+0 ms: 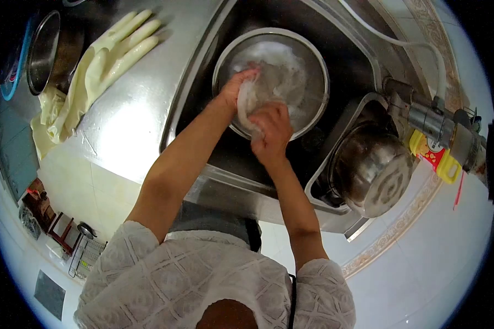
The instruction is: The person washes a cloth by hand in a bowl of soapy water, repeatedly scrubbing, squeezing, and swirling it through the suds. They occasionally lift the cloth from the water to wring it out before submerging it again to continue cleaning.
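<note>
A round metal basin (325,98) stands in the sink, with cloudy, sudsy water in it. Over its near left part, my left hand (237,90) grips a wet, whitish cloth (248,98) at its upper end. Lower down and to the right, my right hand (271,130) is closed on the same cloth, its fingers slightly blurred. Part of the cloth is hidden behind my fingers, and its far end blends into the pale suds.
Pale yellow rubber gloves (101,74) lie on the steel counter (132,131) at left, beside a metal pot (52,52). An upturned metal pot (373,164) sits in the smaller right sink compartment, below the faucet (431,120). A yellow-red package (434,155) stands behind.
</note>
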A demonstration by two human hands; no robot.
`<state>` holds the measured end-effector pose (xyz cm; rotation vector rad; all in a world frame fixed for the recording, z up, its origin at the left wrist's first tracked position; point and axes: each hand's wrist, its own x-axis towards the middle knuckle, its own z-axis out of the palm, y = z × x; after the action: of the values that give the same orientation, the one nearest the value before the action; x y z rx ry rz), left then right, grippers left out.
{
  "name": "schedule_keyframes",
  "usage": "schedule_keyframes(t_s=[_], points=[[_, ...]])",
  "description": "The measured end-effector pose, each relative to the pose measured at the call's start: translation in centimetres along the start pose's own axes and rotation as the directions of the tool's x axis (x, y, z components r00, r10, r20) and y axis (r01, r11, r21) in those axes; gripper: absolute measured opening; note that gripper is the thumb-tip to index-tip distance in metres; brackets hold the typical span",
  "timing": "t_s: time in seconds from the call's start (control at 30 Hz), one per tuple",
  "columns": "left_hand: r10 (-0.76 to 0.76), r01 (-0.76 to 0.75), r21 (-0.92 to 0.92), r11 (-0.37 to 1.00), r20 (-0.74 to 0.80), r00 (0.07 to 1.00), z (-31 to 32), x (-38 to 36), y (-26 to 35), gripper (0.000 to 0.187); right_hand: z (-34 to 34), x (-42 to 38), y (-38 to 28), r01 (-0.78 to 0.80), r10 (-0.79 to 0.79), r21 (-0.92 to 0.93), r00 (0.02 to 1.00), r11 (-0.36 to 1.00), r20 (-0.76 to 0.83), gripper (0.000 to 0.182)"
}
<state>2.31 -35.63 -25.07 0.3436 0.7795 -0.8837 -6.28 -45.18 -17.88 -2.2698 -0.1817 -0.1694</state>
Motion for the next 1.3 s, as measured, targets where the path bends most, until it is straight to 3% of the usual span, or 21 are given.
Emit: schedule_keyframes(t_s=[0.07, 0.13, 0.33, 0.4, 0.43, 0.53, 0.6, 0.73, 0.77, 0.8, 0.87, 0.9, 0.97, 1.0, 1.07, 1.1, 1.13, 1.2, 1.23, 1.27, 1.3], points=[[0.160, -0.219, 0.275, 0.936, 0.220, 0.962, -0.6, 0.9, -0.8, 0.049, 0.1, -0.4, -1.6, 0.059, -0.060, -0.058, 0.998, 0.997, -0.009, 0.025], [0.132, -0.153, 0.309, 0.939, 0.088, 0.987, 2.6, -1.9, -1.4, 0.040, 0.7, 0.4, -3.1, 0.039, -0.048, -0.152, 0.998, 0.988, -0.052, 0.026], [0.238, -0.211, -0.117, 0.970, 0.312, 0.920, 1.8, -1.9, -3.1, 0.033, 1.2, 2.9, -0.5, -0.174, 0.109, -0.224, 0.956, 0.959, -0.272, 0.036], [0.394, -0.462, 0.386, 0.799, 0.246, 0.886, 2.2, -2.5, -3.3, 0.034, 0.3, 4.3, 0.7, -0.376, 0.367, 0.021, 0.887, 0.926, -0.279, 0.036], [0.393, -0.461, 0.386, 0.799, 0.244, 0.887, 2.3, -2.6, -3.4, 0.034, -0.6, 5.2, 0.9, -0.534, 0.557, 0.160, 0.811, 0.830, -0.177, 0.034], [0.329, -0.317, 0.486, 0.815, 0.063, 0.942, 3.5, -3.5, -3.3, 0.037, -0.4, 5.2, 6.2, -0.728, 0.728, 0.168, 0.682, 0.664, 0.078, 0.030], [0.431, -0.198, 0.643, 0.740, -0.228, 0.873, 5.9, -5.5, -2.8, 0.029, 0.3, 4.7, 8.8, -0.752, 0.753, 0.046, 0.658, 0.658, -0.026, 0.030], [0.462, -0.340, 0.734, 0.587, 0.041, 0.886, 1.3, -2.3, 0.7, 0.050, 1.0, 2.5, 11.1, -0.804, 0.774, -0.089, 0.591, 0.588, -0.227, 0.032], [0.470, -0.228, 0.814, 0.534, -0.061, 0.881, 0.6, -1.5, 1.1, 0.059, 2.4, 1.1, 13.7, -0.694, 0.680, -0.314, 0.713, 0.648, -0.174, 0.040], [0.481, -0.107, 0.873, 0.475, -0.157, 0.862, 0.3, -1.1, 1.3, 0.069, 4.2, -0.4, 14.4, -0.698, 0.683, -0.316, 0.709, 0.643, -0.177, 0.040], [0.376, -0.093, 0.833, 0.545, -0.144, 0.915, 0.5, -1.4, 1.1, 0.078, 7.5, -2.1, 14.2, -0.179, 0.216, -0.699, 0.976, 0.692, -0.037, 0.052], [0.396, -0.077, 0.848, 0.525, -0.163, 0.904, 0.1, -1.0, 0.8, 0.077, 6.8, -1.5, 13.3, -0.180, 0.215, -0.698, 0.976, 0.693, -0.038, 0.052], [0.363, -0.054, 0.777, 0.627, -0.231, 0.903, 2.2, -2.8, 0.5, 0.074, 4.5, 0.5, 10.0, 0.257, 0.263, -0.663, 0.773, 0.703, 0.578, 0.052], [0.364, -0.052, 0.780, 0.624, -0.231, 0.902, 1.2, -2.0, 0.3, 0.074, 4.6, 0.9, 9.9, 0.254, 0.262, -0.663, 0.775, 0.704, 0.576, 0.052], [0.370, -0.065, 0.785, 0.615, -0.215, 0.904, -1.7, 0.0, -0.1, 0.071, 4.8, 2.1, 10.2, -0.194, 0.531, -0.741, 0.810, 0.643, 0.249, 0.050], [0.325, -0.004, 0.773, 0.635, -0.262, 0.909, 0.0, -1.5, 0.1, 0.069, 5.7, 2.8, 9.6, -0.490, 0.732, -0.674, 0.671, 0.554, 0.114, 0.049], [0.323, -0.004, 0.772, 0.636, -0.260, 0.910, -0.1, -1.4, 0.0, 0.069, 6.2, 2.8, 9.6, -0.489, 0.733, -0.676, 0.671, 0.551, 0.112, 0.049], [0.319, -0.019, 0.785, 0.619, -0.229, 0.920, -0.6, -1.2, -0.1, 0.068, 6.8, 2.6, 9.8, 0.163, 0.697, -0.810, 0.431, 0.564, 0.573, 0.056], [0.317, -0.019, 0.784, 0.621, -0.228, 0.921, -0.9, -1.0, -0.3, 0.068, 4.4, 1.5, 10.1, 0.224, 0.301, -0.624, 0.724, 0.749, 0.621, 0.063], [0.313, -0.076, 0.746, 0.662, -0.182, 0.932, -1.2, -0.7, -0.5, 0.069, 4.1, 1.4, 10.7, 0.225, 0.300, -0.624, 0.724, 0.748, 0.621, 0.063], [0.314, -0.132, 0.701, 0.701, -0.137, 0.940, -1.4, -0.6, -0.5, 0.070, 3.8, 2.0, 10.5, -0.058, 0.406, -0.624, 0.806, 0.779, 0.432, 0.063]])
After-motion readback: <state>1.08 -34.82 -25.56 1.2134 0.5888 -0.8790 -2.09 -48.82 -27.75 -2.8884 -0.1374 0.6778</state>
